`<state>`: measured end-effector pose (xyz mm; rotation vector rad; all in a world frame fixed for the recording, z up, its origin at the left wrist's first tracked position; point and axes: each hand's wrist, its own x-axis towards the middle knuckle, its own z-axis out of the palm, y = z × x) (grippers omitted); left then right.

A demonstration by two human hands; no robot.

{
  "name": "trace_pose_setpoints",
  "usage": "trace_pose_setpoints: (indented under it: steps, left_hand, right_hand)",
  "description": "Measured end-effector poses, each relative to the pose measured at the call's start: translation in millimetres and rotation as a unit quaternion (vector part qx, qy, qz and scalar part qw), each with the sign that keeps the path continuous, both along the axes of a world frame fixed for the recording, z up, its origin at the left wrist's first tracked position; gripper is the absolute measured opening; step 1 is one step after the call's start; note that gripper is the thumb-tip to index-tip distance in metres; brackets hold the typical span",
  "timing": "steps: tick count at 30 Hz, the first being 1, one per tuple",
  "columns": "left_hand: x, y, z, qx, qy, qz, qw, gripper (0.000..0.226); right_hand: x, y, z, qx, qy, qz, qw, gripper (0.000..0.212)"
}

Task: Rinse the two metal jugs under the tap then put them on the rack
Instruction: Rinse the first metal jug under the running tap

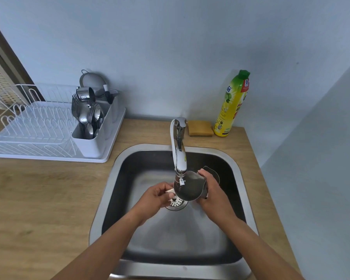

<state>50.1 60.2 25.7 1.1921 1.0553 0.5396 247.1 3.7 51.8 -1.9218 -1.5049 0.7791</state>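
The right hand (212, 190) holds a metal jug (188, 186) by its right side, fingers wrapped round the wall. The jug is over the sink (109, 178), its open mouth just under the spout of the tap (178, 146). The left hand (156, 197) is at the jug's left side with curled fingers near a small pale piece; I cannot tell if it really grips. The second jug (213, 173) is in the sink behind the right hand, mostly hidden. The white rack (34, 126) stands on the surface (38, 199) at the left, with cutlery (89, 116) in its holder. A sponge (200, 128) and a bottle (231, 106) stand behind the sink.
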Motion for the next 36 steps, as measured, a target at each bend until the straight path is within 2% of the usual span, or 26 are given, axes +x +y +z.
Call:
trace_pose_setpoints:
  steps: [3, 5, 8, 10, 13, 14, 15, 16, 18, 20, 22, 27, 31, 33, 36]
  left_hand:
    - [-4.3, 6.6, 3.3, 0.051, 0.029, 0.023, 0.998, 0.007]
    - [-7.8, 9.2, 7.4, 0.118, 0.092, 0.033, 0.988, 0.011]
    - [-15.4, 7.3, 19.8, 0.223, 0.223, 0.033, 0.949, 0.018]
    - [-20.4, 5.2, 31.6, 0.27, 0.29, 0.025, 0.918, 0.014]
    - [-28.9, 4.5, 40.8, 0.295, 0.4, 0.0, 0.868, 0.014]
    - [-32.5, 4.2, 39.4, 0.284, 0.421, -0.012, 0.862, 0.015]
    - [-35.9, 3.4, 37.0, 0.259, 0.417, -0.017, 0.871, 0.016]
    - [-38.7, 1.6, 32.4, 0.214, 0.379, -0.008, 0.9, 0.016]
    - [-38.5, -7.3, 25.3, 0.083, 0.238, 0.019, 0.968, 0.014]
    - [-32.7, -17.0, 19.1, -0.004, 0.147, 0.018, 0.989, 0.014]
    - [-25.5, -22.5, 11.1, -0.009, 0.12, 0.014, 0.993, 0.013]
    - [-27.8, -15.8, 6.1, 0.055, 0.153, 0.058, 0.985, 0.014]
    - [-30.2, -17.8, 7.8, 0.019, 0.148, 0.031, 0.988, 0.016]
    - [-24.7, -18.5, 5.5, 0.015, 0.143, 0.01, 0.99, 0.016]
    - [-22.8, -15.1, 4.0, 0.042, 0.16, 0.03, 0.986, 0.014]
  right_hand:
    - [-4.6, 13.5, -7.2, 0.001, 0.02, -0.001, 1.0, 0.086]
    - [-8.2, 22.0, -12.5, -0.013, 0.052, -0.005, 0.999, 0.086]
    - [-15.3, 31.9, -22.9, -0.049, 0.154, 0.001, 0.987, 0.087]
    - [-20.3, 33.5, -29.2, -0.076, 0.218, 0.009, 0.973, 0.083]
    - [-26.8, 27.1, -29.7, -0.122, 0.274, 0.04, 0.953, 0.071]
    - [-28.5, 23.4, -28.0, -0.138, 0.277, 0.05, 0.95, 0.071]
    - [-29.3, 19.6, -26.5, -0.15, 0.273, 0.057, 0.948, 0.072]
    - [-28.7, 15.6, -25.0, -0.156, 0.263, 0.061, 0.95, 0.074]
    - [-22.6, 8.7, -21.0, -0.161, 0.224, 0.061, 0.959, 0.074]
    - [-12.4, 5.4, -17.4, -0.167, 0.184, 0.065, 0.966, 0.073]
    - [-5.2, 5.7, -14.4, -0.162, 0.182, 0.063, 0.968, 0.074]
    - [-17.5, 11.9, -15.5, -0.131, 0.194, 0.048, 0.971, 0.08]
    - [-9.4, 14.5, -11.7, -0.18, 0.154, 0.093, 0.967, 0.075]
    - [-2.8, 14.0, -11.0, -0.18, 0.15, 0.084, 0.969, 0.074]
    - [-7.4, 13.3, -14.7, -0.16, 0.157, 0.062, 0.973, 0.075]
